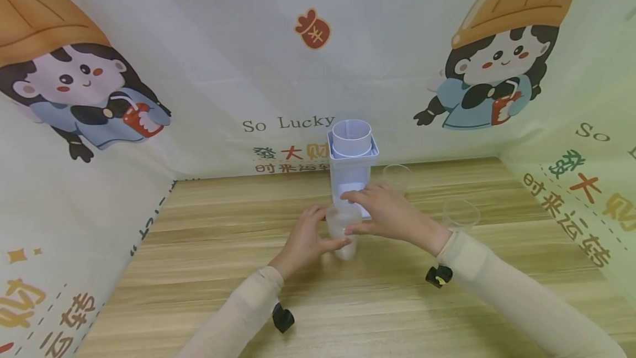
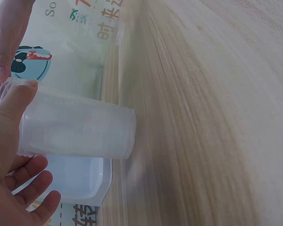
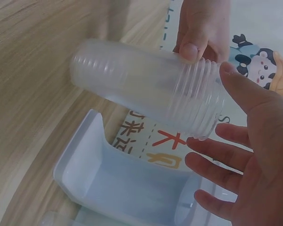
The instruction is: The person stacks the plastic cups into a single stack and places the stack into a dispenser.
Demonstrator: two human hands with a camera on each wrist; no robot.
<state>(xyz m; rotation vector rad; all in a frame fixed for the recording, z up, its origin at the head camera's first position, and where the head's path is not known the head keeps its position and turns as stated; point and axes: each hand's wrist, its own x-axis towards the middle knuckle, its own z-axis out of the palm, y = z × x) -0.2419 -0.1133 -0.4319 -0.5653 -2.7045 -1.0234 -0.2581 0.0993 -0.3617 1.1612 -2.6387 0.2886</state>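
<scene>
A nested stack of clear plastic cups (image 1: 343, 222) stands upright, its base near the wooden table, with several stacked rims at the top in the right wrist view. My left hand (image 1: 309, 239) holds the stack from the left, thumb on the near side just below the rims (image 2: 26, 123). From the right, my right hand (image 1: 390, 215) has its thumb and fingers about the rims (image 3: 200, 101), fingertips touching the edge. Just behind the stack stands a white cup holder (image 1: 350, 167), a tall body with a round tube on top; its lower front is partly hidden by my right hand.
One clear cup (image 1: 397, 177) stands behind my right hand, to the right of the holder. Another clear cup (image 1: 461, 214) is farther right, beyond my right wrist. A printed cloth (image 1: 238, 70) walls in the back and sides of the wooden table (image 1: 213, 236).
</scene>
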